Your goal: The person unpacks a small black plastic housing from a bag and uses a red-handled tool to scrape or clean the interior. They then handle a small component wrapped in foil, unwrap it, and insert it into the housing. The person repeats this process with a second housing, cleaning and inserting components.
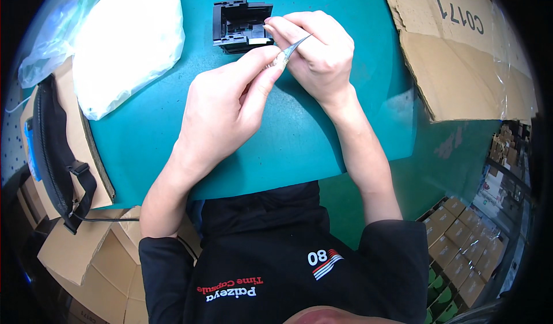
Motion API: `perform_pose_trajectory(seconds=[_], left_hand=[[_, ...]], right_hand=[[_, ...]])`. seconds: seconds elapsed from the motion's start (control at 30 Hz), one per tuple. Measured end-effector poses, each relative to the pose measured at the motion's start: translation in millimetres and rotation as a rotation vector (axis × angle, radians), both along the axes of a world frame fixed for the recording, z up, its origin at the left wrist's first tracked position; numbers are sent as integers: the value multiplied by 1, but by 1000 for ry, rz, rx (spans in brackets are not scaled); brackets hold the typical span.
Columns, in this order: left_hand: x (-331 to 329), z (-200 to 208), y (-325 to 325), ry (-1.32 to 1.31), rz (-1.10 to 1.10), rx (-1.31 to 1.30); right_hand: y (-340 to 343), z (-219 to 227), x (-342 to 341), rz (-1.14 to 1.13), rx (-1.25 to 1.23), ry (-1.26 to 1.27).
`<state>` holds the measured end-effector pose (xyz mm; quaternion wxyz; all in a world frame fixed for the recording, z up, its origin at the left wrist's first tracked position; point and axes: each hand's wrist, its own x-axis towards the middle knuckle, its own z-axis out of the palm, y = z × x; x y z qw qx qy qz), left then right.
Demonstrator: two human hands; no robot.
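Observation:
My left hand (224, 96) is closed in a pinch on a small pale, curled strip (283, 57) that tapers to a dark, thin point; its exact kind I cannot make out. Just to the right, my right hand (318, 50) has its fingers drawn together, the tips beside the right edge of a black plastic housing (230, 21). Whatever those fingertips hold, if anything, is too small to tell. Box-shaped and open, the housing sits on the green tabletop (276, 134) beyond both hands, its lower right corner partly covered by them.
A white plastic bag (129, 42) lies at the left, with a clear bag (49, 62) beside it. A black strap (52, 145) rests over cardboard on the left edge. An opened carton (461, 59) stands at the right. Stacked small boxes (458, 232) are lower right.

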<state>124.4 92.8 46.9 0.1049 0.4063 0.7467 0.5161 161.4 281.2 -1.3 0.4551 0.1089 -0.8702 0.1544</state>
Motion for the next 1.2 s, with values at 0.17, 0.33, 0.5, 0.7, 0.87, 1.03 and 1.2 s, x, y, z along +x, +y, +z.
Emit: perform_pose_trajectory(seconds=[0.17,0.33,0.5,0.7,0.87,1.03,1.2], left_hand=[[2,-2,1,17,-18,31],[0,1,0,8,31,21],[0,3,0,11,61,32],[-1,0,0,51,78,55],[-1,1,0,45,80,19],[-2,1,0,12,71,-8],[-2,7,-3,-44,75,0]], right_hand=[[-1,0,-1,-8,-12,-3],[-3,1,-1,-7,-39,2],[-3,7,3,-47,-5,-59],[-3,12,7,-83,64,-102],[0,10,6,-69,98,-59],[-2,12,5,-51,76,-84],[-3,18,7,-64,48,-134]])
